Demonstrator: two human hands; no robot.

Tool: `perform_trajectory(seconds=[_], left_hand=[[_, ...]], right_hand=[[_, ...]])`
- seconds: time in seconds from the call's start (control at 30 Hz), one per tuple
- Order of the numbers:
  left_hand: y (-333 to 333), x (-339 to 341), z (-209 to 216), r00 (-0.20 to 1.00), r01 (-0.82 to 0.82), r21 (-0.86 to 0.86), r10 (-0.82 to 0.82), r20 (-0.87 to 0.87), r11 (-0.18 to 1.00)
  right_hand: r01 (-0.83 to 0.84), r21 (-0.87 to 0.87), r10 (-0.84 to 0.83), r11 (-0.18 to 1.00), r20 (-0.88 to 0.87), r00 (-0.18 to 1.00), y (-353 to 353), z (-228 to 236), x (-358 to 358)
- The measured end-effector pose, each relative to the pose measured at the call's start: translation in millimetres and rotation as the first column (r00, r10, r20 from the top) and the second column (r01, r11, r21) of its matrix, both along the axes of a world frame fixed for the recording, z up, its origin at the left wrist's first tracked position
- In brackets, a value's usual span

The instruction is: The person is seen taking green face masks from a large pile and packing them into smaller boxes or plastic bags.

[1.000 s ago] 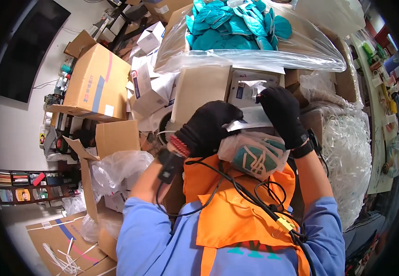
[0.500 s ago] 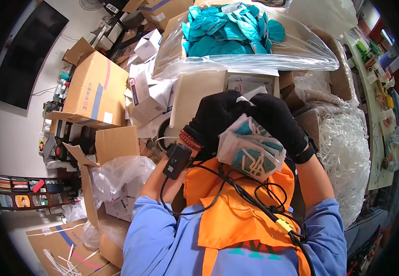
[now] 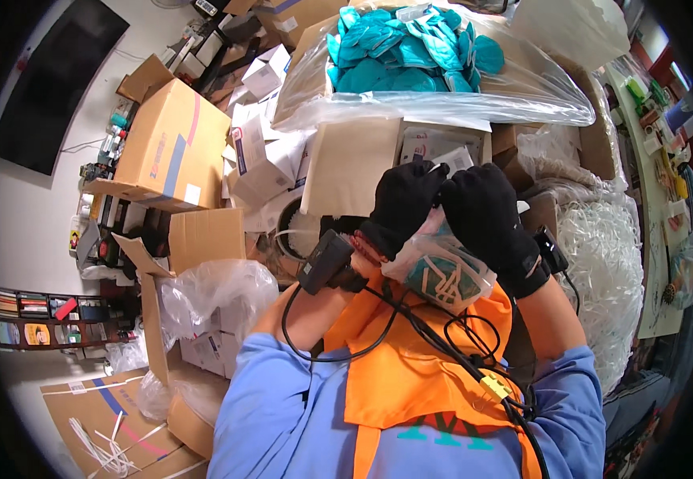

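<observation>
Both hands wear black gloves and meet above my lap. My left hand (image 3: 402, 203) is closed, fingers pinched at the mouth of a clear plastic bag (image 3: 442, 275). Beside it, my right hand (image 3: 486, 219) has its fingers curled down on the same upper part of the bag. Inside the bag are teal pieces with white straps. A small white tip (image 3: 440, 170) shows between the fingertips; what it is I cannot tell. The gloves hide the bag's top edge. Teal padded fabric pieces (image 3: 398, 52) lie heaped in a plastic-lined carton beyond my hands.
White boxes (image 3: 263, 160) and a tall carton (image 3: 172, 148) stand to the left. An open carton with plastic film (image 3: 215, 299) sits nearer. Shredded white strips (image 3: 598, 279) fill a bag at right. Black cables (image 3: 434, 339) cross my orange apron (image 3: 394, 383).
My hands have shifted slightly nearer each other, and the left wrist has turned. More of the bag's upper part is now covered by the gloves.
</observation>
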State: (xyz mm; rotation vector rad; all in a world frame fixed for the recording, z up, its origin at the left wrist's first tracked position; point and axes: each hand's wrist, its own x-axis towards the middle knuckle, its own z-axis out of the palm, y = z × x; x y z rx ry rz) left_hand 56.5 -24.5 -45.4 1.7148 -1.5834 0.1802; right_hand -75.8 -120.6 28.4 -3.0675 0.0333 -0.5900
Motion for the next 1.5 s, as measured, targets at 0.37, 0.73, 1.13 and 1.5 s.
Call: perform_trajectory(seconds=[0.37, 0.73, 1.13, 1.5], left_hand=[[-29.6, 25.9, -87.2, 0.964, -0.266, 0.263, 0.253, 0.084, 0.927], [-69.3, 35.4, -58.3, 0.954, -0.198, 0.659, 0.297, -0.041, 0.726], [-104.0, 57.2, -48.2, 0.918, 0.279, 0.664, 0.012, -0.397, 0.694], [-41.2, 44.7, 13.9, 0.582, 0.654, 0.068, -0.445, -0.681, 0.753]], right_hand=[[-0.327, 0.047, 0.329, 0.944, -0.032, 0.944, 41.2, 1.9, -22.5], [-0.383, 0.148, 0.397, 0.912, -0.077, 0.915, 35.0, 5.2, -34.6], [-0.058, 0.043, 0.060, 0.997, -0.027, 0.998, -8.7, -12.4, -17.8], [-0.072, 0.715, -0.229, 0.695, 0.316, 0.921, -53.2, -36.1, 16.9]])
